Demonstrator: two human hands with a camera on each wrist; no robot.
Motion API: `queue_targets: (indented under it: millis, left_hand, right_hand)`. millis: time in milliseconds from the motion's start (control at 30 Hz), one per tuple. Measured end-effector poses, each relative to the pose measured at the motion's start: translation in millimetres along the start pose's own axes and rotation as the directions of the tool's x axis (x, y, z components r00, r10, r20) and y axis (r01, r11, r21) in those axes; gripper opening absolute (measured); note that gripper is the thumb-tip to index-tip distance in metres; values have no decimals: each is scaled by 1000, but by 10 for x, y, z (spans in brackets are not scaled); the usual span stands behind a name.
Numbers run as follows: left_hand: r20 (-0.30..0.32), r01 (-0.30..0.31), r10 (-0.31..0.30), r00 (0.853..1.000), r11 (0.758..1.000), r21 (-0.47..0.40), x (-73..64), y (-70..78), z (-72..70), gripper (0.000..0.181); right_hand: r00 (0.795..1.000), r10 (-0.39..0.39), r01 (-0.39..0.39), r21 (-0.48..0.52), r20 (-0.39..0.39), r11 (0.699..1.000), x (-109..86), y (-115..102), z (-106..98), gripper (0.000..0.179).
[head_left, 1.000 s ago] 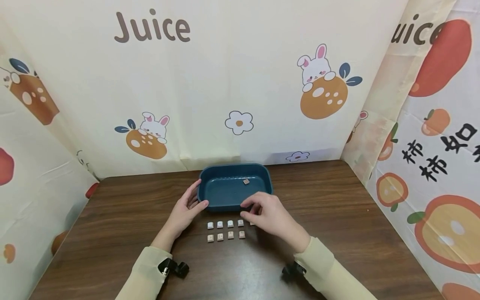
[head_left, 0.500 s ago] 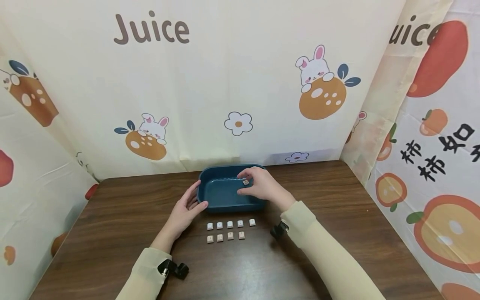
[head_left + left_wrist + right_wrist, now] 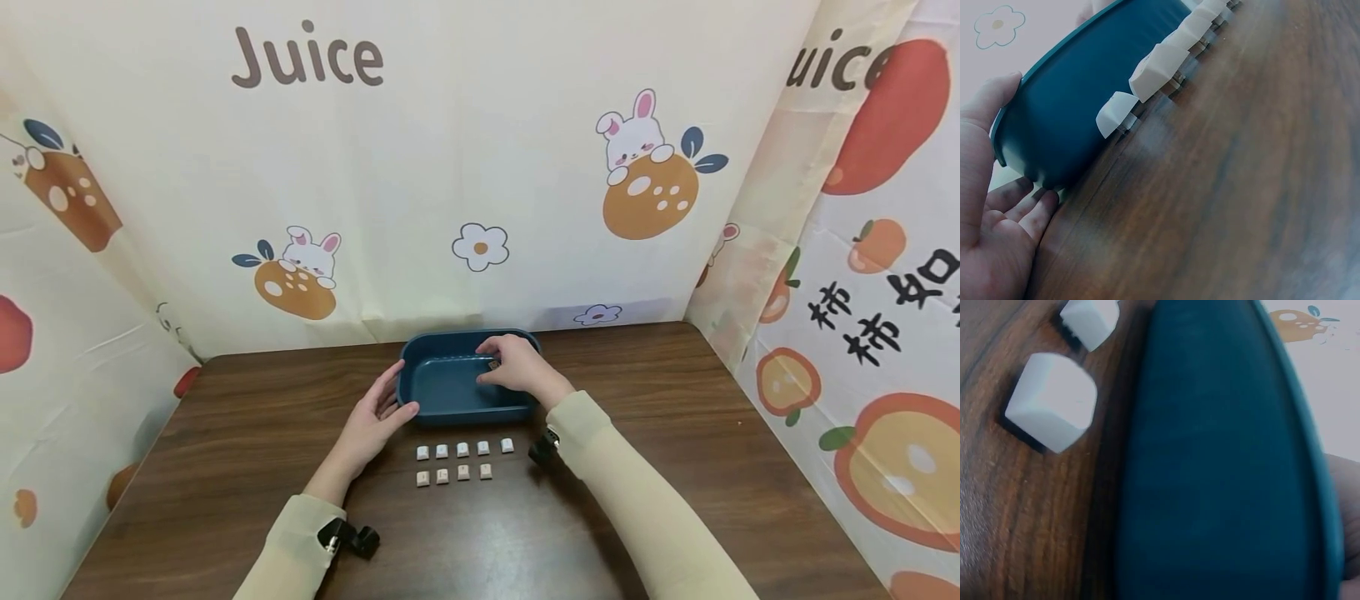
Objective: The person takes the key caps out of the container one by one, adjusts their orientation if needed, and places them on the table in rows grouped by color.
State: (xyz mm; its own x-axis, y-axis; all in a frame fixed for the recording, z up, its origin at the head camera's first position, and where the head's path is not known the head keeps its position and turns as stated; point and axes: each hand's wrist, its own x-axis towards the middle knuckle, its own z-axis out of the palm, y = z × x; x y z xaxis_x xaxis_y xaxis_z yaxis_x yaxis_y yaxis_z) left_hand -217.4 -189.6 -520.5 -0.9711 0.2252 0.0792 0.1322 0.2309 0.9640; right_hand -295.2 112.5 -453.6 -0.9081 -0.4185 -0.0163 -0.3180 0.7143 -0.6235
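Note:
A dark blue plastic tray [image 3: 450, 414] stands at the back of the wooden table. My left hand [image 3: 365, 425] holds its left end, thumb at the near rim and the other fingers round the side. In the left wrist view the left hand's fingers [image 3: 1038, 215] touch the tray's lower edge. My right hand [image 3: 519, 367] is inside the tray at its right end, thumb and index finger apart around a brownish keycap [image 3: 493, 364], partly hidden. Whether a finger touches that keycap is unclear. In the right wrist view the tray wall [image 3: 1216, 462] hides most of this hand.
Pale keycaps lie in two rows before the tray: a back row [image 3: 462, 449] and a front row [image 3: 463, 472]. The back row's rightmost keycap [image 3: 507, 445] sits slightly apart. Behind the tray hangs a printed curtain [image 3: 405, 275]. Brown table surface [image 3: 675, 433] extends to the right.
My right hand has moved from the back row's right end into the tray, leaving a white keycap in view there. Its fingers now partly cover the keycap inside. My left hand has stayed put.

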Motion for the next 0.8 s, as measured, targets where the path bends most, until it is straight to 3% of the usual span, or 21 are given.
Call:
queue_targets:
  millis: [167, 467, 800]
  left_hand:
    - [-1, -3, 3, 1000, 1000, -1, -3, 1, 5, 78]
    - [-2, 4, -4, 1000, 1000, -5, 5, 12, 1, 76]
    - [-1, -1, 1, 1000, 1000, -3, 5, 3, 1, 77]
  right_hand:
    - [1000, 29, -29, 4, -1, 1000, 70, 41, 89, 41]
    - [998, 12, -15, 55, 56, 998, 189, 38, 166, 32]
    - [999, 19, -19, 19, 32, 1000, 200, 71, 181, 27]
